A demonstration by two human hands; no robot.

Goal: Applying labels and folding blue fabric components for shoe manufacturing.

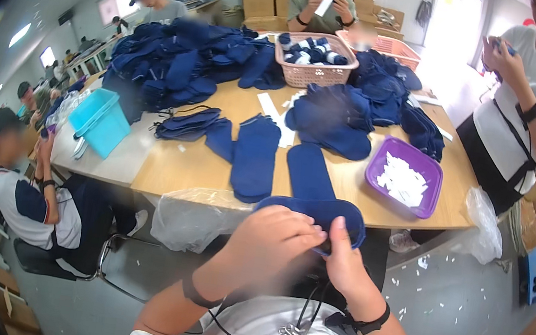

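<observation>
Just off the table's near edge, I hold a navy blue sock (307, 206) sideways in front of me. My left hand (276, 241) is closed over its near side, with the fingers bent and pointing right. My right hand (346, 259) grips the right end, thumb upright against the fabric; its other fingers are partly hidden. At that end the sock's edge curves round like an opening. Beyond my hands, another flat navy sock (309, 167) lies on the table, and a longer one (255, 158) is to its left.
Navy sock piles (180, 61) cover the table's far side. A pink basket (313, 74) holds rolled socks with white bands. A purple tray (436, 193) contains white paper slips; a turquoise bin (104, 126) stands left. Clear plastic bags (194, 219) hang at the near edge. Several people work around.
</observation>
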